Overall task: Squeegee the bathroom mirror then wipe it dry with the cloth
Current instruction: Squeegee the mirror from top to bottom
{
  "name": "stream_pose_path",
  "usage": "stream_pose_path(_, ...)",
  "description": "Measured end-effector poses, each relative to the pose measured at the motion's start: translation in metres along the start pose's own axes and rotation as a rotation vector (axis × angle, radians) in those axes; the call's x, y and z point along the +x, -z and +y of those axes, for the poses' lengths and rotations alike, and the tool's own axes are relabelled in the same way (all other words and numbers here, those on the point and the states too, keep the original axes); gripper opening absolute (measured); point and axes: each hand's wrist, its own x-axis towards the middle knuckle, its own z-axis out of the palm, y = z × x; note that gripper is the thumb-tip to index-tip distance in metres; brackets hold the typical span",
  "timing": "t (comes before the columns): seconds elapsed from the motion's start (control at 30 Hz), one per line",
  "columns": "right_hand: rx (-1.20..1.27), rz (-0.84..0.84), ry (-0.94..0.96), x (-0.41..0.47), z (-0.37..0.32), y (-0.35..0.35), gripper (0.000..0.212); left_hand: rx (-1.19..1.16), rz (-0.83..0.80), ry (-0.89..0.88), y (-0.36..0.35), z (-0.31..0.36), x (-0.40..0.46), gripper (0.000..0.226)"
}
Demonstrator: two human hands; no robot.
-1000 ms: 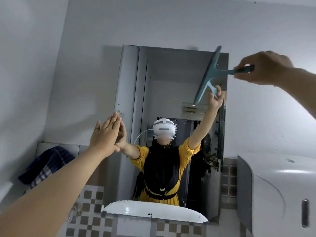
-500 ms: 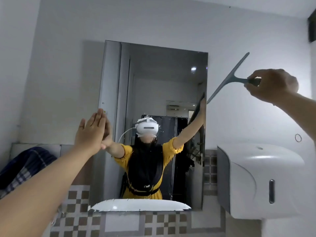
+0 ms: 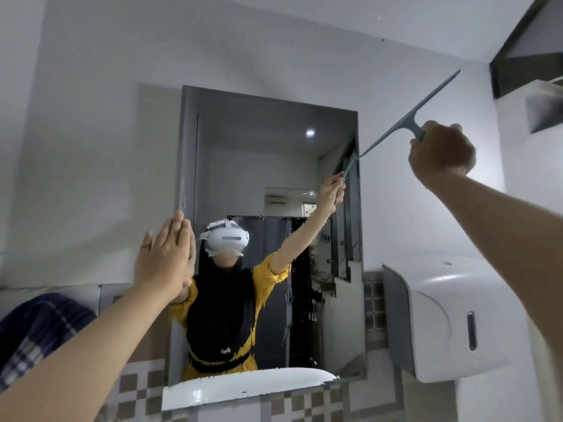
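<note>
A tall rectangular mirror (image 3: pixel 274 141) hangs on the grey wall and reflects a person in a yellow top. My right hand (image 3: pixel 440 152) is shut on the handle of a teal squeegee (image 3: pixel 408 115). Its blade slants up to the right, and its lower end sits at the mirror's right edge. My left hand (image 3: pixel 164 257) lies flat, fingers together, against the mirror's left edge. A dark blue checked cloth (image 3: pixel 39 327) is draped at the lower left, apart from both hands.
A white paper dispenser (image 3: pixel 441 318) juts from the wall right of the mirror, under my right arm. Checked tiles (image 3: pixel 137 388) run below the mirror. A dark window frame (image 3: pixel 524 56) sits high at the right.
My right hand has carried the squeegee rightwards, off the upper right of the glass to the mirror's right edge. My left hand has stayed flat on the left edge.
</note>
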Motion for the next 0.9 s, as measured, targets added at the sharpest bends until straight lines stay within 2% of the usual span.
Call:
stream_pose_path(0.23,0.174,0.039,-0.216,-0.008,-0.012,-0.003,0.033,-0.015,0.02,-0.014,-0.002,0.0,0.0,0.096)
stream_pose_path(0.4,0.466,0.1,-0.369,-0.012,-0.013,-0.012,0.025,-0.005,0.002,-0.015,-0.002,-0.002,0.0,0.101)
stream_pose_path(0.53,0.648,0.071,-0.335,-0.017,-0.023,-0.016,0.024,-0.009,0.002,-0.012,-0.001,0.0,0.0,0.1)
stream_pose_path(0.9,0.702,-0.124,-0.168,-0.013,-0.067,-0.04,0.028,-0.021,0.021,-0.002,0.0,0.001,-0.002,0.087)
